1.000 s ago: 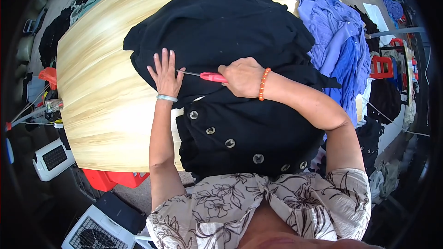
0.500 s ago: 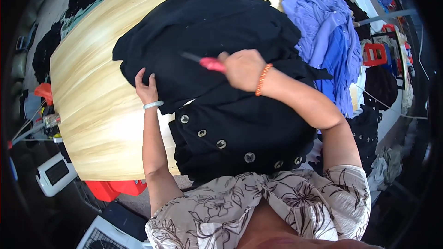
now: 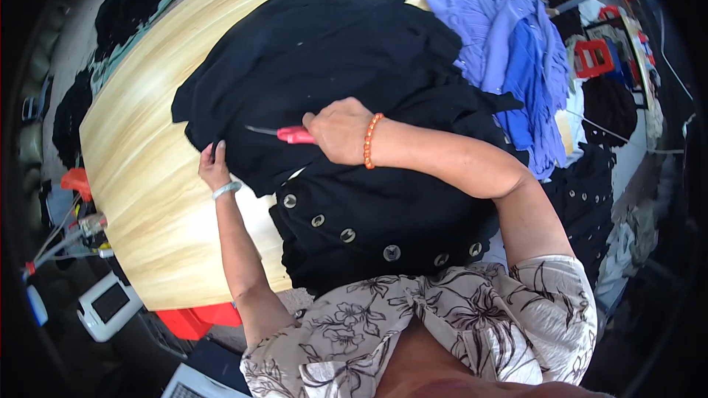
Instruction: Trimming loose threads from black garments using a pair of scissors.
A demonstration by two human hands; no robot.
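A black garment lies spread over the table, its left edge near my left hand. That hand has its fingertips closed on the edge of the cloth. My right hand is closed round a red-handled tool with a thin, pointed metal tip. The tip points left, over the black cloth; whether it touches the cloth I cannot tell. Closer to my body, a black piece with large round buttons lies bunched at the table's near edge.
Purple garments are heaped on the right of the wooden table, with a bright blue piece among them. More dark clothes lie beyond its far left side. At the lower left stands a white device with a dark panel.
My right hand has moved left and slightly nearer with the red-handled tool. My left hand has shifted slightly left, and its spread fingers have closed on the garment's edge.
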